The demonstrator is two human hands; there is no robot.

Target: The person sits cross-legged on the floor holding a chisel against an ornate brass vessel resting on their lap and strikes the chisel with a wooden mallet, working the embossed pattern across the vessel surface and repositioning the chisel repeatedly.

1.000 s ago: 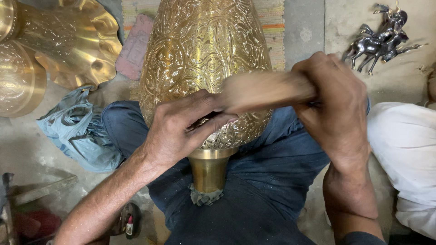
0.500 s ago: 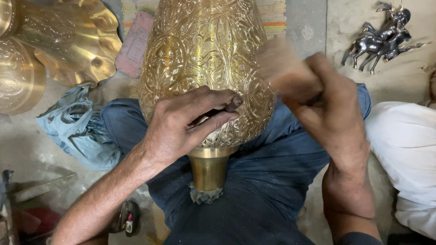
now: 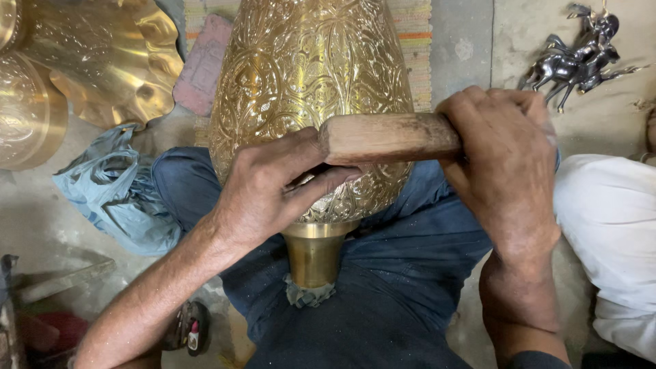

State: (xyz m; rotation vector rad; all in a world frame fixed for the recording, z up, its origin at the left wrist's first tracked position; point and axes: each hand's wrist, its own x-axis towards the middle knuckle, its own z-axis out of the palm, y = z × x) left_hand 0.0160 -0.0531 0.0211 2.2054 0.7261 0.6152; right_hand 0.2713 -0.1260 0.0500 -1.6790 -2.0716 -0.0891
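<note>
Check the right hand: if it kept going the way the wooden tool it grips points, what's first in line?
The right hand grips a wooden mallet pointing left. First in that line is the left hand, resting on the embossed brass vase; the mallet's end already looks to touch its fingers, though depth is unclear.

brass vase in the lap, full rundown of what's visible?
The brass vase is large, gold-coloured and shiny, its bulbous body covered in embossed floral and scroll patterns. It narrows to a plain smooth neck pointing toward the person, lying across the blue-trousered lap. The left hand rests on its lower body; the top runs out of frame.
</note>
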